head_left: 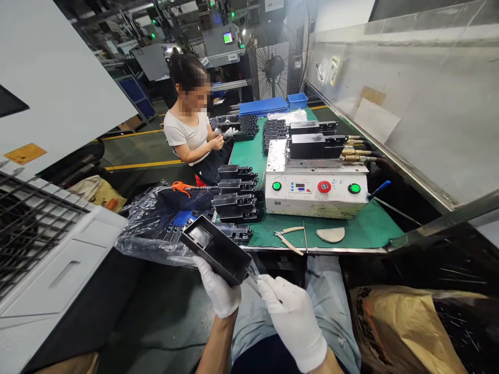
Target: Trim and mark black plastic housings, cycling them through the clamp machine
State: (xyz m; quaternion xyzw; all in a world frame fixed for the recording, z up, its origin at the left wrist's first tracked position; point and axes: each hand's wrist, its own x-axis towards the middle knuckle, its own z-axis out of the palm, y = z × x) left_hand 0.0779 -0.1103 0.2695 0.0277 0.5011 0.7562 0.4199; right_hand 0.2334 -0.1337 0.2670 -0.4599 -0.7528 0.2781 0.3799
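My left hand [219, 291], in a white glove, grips an open black plastic box [230, 246] from below and holds it tilted over my lap. The inside of the box faces up, with a ledge at its far end. My right hand [290, 311], also gloved, is closed around a slim metal tool [254, 275]. Its tip meets the box's near right corner; the tool's exact kind is hard to make out. Light-handled pliers [289, 240] and a pale half-round piece [330, 235] lie on the green table [273, 231] beyond my right hand.
A white control machine [315, 195] with buttons carries a black box [317, 146]. Several black housings [236, 200] stand at the table's left edge. Beside them is a plastic-lined bin [156, 228] with an orange air gun [182, 187]. A co-worker [191, 130] sits at the far left side.
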